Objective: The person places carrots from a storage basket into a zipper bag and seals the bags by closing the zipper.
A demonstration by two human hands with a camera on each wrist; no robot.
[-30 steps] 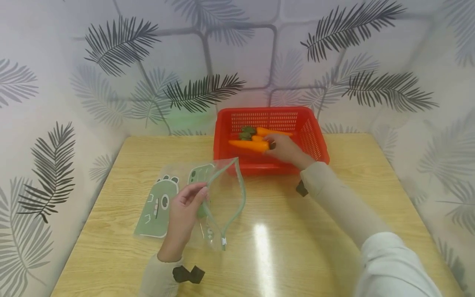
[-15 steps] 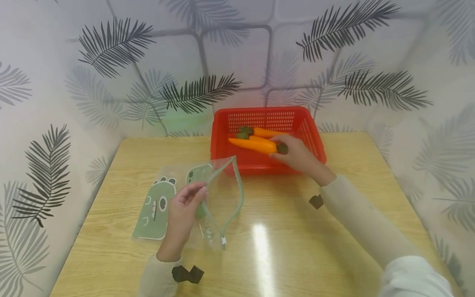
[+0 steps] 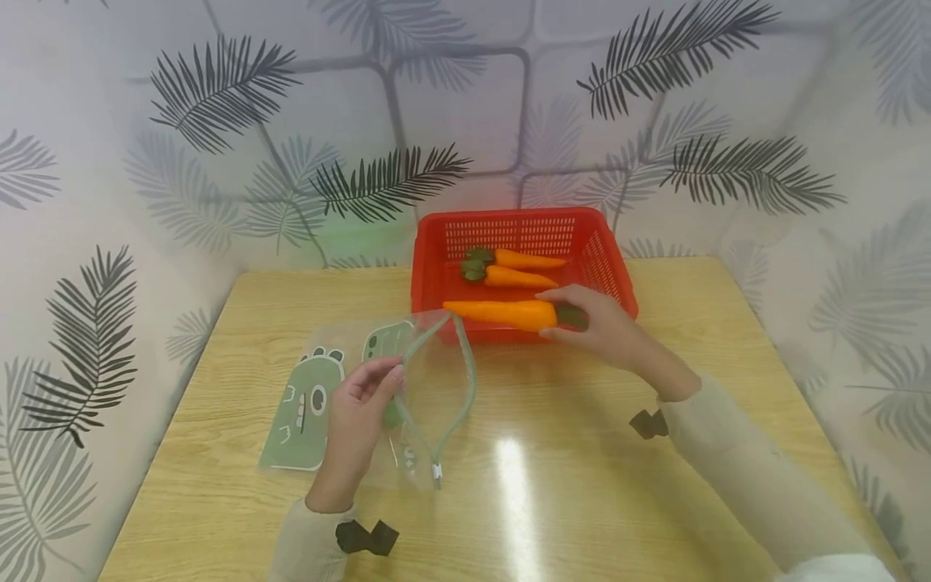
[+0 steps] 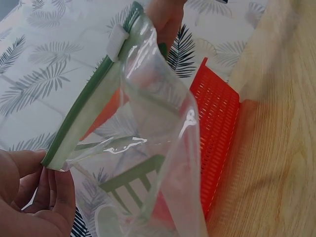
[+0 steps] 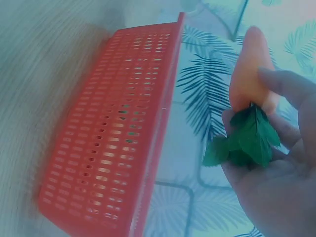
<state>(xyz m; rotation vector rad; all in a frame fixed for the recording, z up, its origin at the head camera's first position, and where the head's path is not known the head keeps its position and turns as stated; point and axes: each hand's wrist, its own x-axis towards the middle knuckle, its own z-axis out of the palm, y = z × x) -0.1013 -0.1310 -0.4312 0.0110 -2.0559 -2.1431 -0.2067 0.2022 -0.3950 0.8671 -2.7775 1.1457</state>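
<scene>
My right hand (image 3: 604, 327) grips a carrot (image 3: 502, 313) at its thick, leafy end, above the front rim of the red basket (image 3: 476, 333). In the right wrist view the carrot's green leaves (image 5: 249, 138) lie against the palm. Two more carrots (image 3: 518, 277) lie in the basket, leaves to the left. My left hand (image 3: 364, 412) pinches the edge of a clear zip bag (image 3: 444, 388) with a green cartoon print. The bag's mouth gapes toward the right, its white slider (image 4: 117, 43) at one end. The carrot's tip is just over the mouth's far corner.
The red basket stands at the back of the wooden table (image 3: 618, 501), against a leaf-patterned wall covering (image 3: 465, 97). Left of the bag, a green cartoon monster print (image 3: 305, 412) lies flat on the table.
My right hand has lifted the carrot from among the others and drawn it toward me and right, over the basket's front rim. The left hand and bag have barely moved.
</scene>
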